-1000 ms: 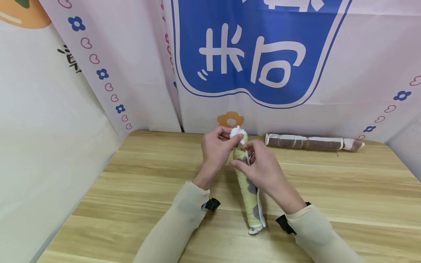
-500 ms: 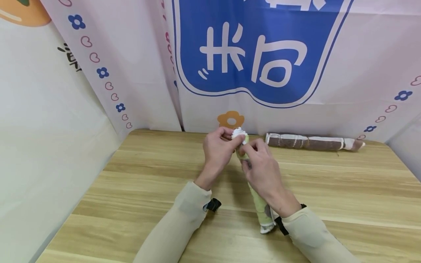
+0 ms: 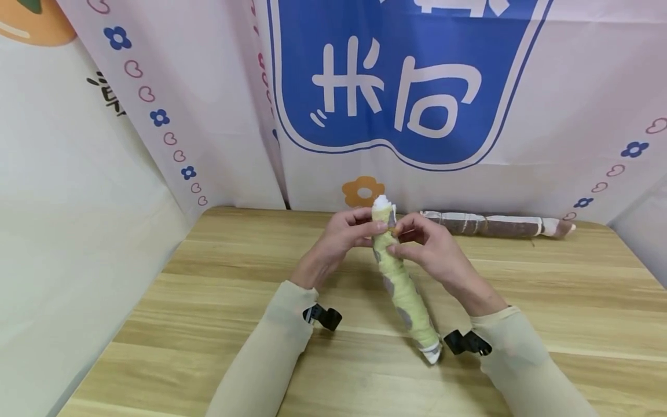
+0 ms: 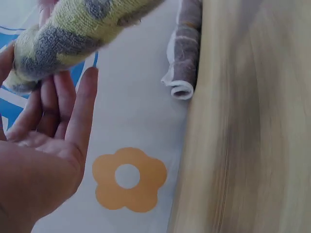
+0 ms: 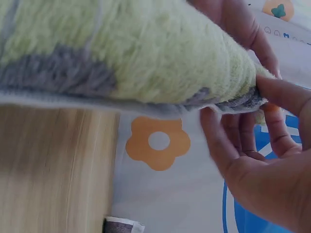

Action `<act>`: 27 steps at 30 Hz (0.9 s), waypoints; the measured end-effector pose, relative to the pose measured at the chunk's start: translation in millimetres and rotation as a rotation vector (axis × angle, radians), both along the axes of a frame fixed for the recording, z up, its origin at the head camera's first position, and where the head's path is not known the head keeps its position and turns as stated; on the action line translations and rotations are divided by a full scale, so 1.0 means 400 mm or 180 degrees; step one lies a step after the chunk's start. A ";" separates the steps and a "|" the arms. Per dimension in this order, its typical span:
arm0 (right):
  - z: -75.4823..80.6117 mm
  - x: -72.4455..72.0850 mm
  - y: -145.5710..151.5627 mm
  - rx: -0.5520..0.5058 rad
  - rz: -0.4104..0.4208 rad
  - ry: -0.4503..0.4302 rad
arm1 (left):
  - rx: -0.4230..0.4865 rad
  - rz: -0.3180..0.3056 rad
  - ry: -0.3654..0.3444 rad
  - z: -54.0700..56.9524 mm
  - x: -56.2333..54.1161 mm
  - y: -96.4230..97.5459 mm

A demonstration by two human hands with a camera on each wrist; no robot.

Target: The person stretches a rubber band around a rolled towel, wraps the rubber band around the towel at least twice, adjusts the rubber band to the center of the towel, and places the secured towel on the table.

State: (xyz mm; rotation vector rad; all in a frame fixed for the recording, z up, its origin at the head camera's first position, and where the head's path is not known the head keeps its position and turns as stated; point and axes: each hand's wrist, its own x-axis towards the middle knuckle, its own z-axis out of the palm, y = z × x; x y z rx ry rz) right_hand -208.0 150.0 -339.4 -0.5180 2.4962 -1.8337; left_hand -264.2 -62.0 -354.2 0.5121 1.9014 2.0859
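Observation:
A rolled towel (image 3: 398,284), yellow-green with grey patches, slants between my hands in the head view, its white-edged lower end toward me. My left hand (image 3: 341,234) holds it near its white-tipped far end, thumb on top and fingers behind. On its other side my right hand (image 3: 429,246) pinches the roll with thumb and fingertips, at a small orange band (image 3: 392,230). Close up in the right wrist view, the towel (image 5: 160,53) covers the upper left and the right hand (image 5: 262,165) reaches its narrow end. The towel (image 4: 73,39) crosses above the left palm in the left wrist view.
A brown-and-white rolled towel (image 3: 508,226), tied with bands, lies along the wooden table's (image 3: 219,324) back edge at the right. Printed cloth (image 3: 229,133) hangs behind the table. A black wrist camera sits on each sleeve.
The yellow-green towel has turned, its grey patches shifting and its lower end swinging right. My left hand has slid down from the white tip; my right hand has drawn back to the towel's right side.

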 end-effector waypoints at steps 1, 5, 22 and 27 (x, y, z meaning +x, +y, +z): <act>0.001 0.000 -0.001 0.0029 0.0027 -0.0041 | -0.0018 0.0040 -0.0030 0.002 0.001 0.000; 0.001 0.005 -0.013 0.0257 -0.0035 -0.0025 | -0.0068 0.0223 -0.0164 0.009 0.004 0.005; -0.032 0.002 -0.044 0.0729 -0.0378 0.1418 | -0.0077 0.0842 -0.0401 -0.007 0.009 0.027; -0.041 0.003 -0.055 0.0864 -0.0417 0.1726 | -0.0270 0.1121 -0.0175 0.004 0.023 0.037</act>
